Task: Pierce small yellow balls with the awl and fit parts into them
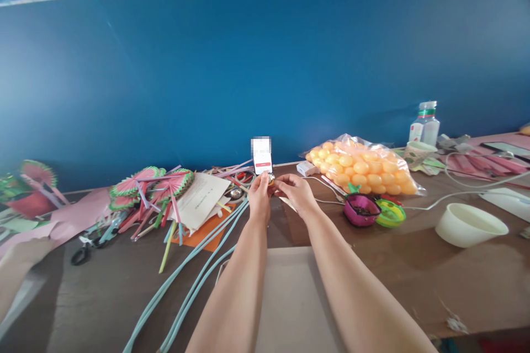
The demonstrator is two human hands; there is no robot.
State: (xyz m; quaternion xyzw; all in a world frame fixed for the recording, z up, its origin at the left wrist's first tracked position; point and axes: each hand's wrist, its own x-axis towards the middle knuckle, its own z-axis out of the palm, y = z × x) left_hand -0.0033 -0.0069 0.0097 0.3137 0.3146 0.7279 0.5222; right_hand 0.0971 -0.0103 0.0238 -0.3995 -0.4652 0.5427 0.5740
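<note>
Both my arms reach forward over the brown table (414,270). My left hand (259,194) and my right hand (295,190) meet near the back of the table, fingers pinched together on a small shiny round object (271,178) held between them. Its exact nature is too small to make out. Just behind the hands a phone (261,155) stands upright against the blue wall.
Left: pink and green paper fans (153,182), coloured sticks, papers, scissors (89,242), light blue tubes (194,276). Right: bag of orange balls (362,165), magenta box (361,209), green round lid (390,213), white bowl (470,224), bottle (425,124), cables. A pale sheet (290,298) lies under my forearms.
</note>
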